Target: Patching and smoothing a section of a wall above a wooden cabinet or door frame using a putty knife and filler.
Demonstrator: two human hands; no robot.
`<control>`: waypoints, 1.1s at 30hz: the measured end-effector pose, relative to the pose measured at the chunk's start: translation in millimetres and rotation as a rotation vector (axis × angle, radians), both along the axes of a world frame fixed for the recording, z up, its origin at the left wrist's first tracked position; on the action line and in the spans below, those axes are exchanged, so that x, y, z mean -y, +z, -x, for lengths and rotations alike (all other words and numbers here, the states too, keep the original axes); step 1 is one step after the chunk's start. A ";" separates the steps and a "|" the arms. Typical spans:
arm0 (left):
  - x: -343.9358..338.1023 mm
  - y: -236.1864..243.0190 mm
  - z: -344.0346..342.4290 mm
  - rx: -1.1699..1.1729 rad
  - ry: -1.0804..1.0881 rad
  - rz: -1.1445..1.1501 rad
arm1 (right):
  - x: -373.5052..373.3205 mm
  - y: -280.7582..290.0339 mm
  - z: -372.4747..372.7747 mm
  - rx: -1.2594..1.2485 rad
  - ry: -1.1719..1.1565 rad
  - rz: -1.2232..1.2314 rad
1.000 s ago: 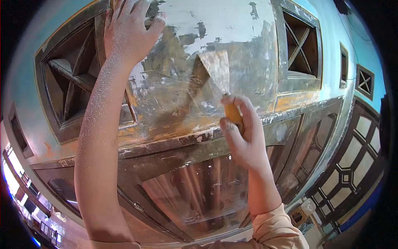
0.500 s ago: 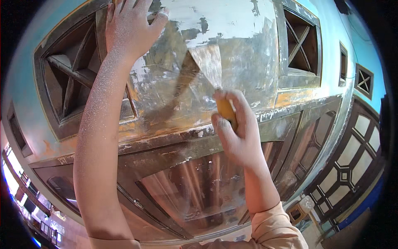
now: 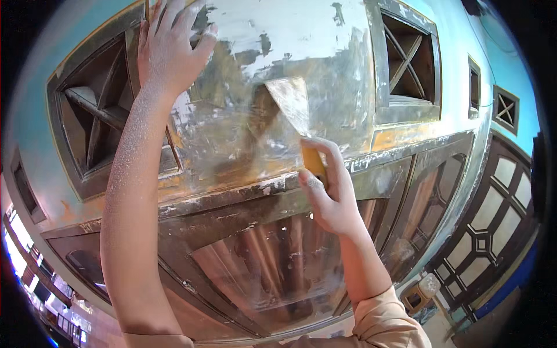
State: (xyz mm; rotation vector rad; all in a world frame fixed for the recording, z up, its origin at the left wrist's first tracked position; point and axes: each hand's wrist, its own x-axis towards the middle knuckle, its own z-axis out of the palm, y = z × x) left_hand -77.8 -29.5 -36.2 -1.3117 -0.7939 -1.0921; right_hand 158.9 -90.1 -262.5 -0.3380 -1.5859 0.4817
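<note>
In my right hand is a scraper with a wide, whitened metal blade and a yellow handle. Its blade points up over the patchy wall panel, where white paint gives way to bare grey-brown and orange areas. The blade's shadow falls to its left, and I cannot tell whether the edge touches the surface. My left hand, dusted with white powder, rests with fingers spread against the upper part of the panel, beside the left vent frame. Powder also coats that forearm.
Square vents with crossed slats flank the panel: a left vent and a right vent. Below runs a flaking wooden ledge above a glazed door. A dark panelled door and a small stool-like object are at the right.
The scraper and my right hand have moved down a little, with the blade lower on the panel. The view has shifted slightly; my left hand stays spread on the wall.
</note>
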 end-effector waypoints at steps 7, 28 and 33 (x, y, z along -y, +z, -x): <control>-7.3 4.0 8.7 -0.089 0.026 -0.086 | -22.9 -11.6 -66.4 -0.137 -0.207 0.060; -13.5 -22.4 -97.3 0.005 0.204 0.046 | -40.6 75.3 -140.7 0.335 -0.747 -0.041; -12.4 -24.1 -100.5 -0.014 0.181 0.049 | -39.6 81.5 -146.7 0.461 -0.884 -0.054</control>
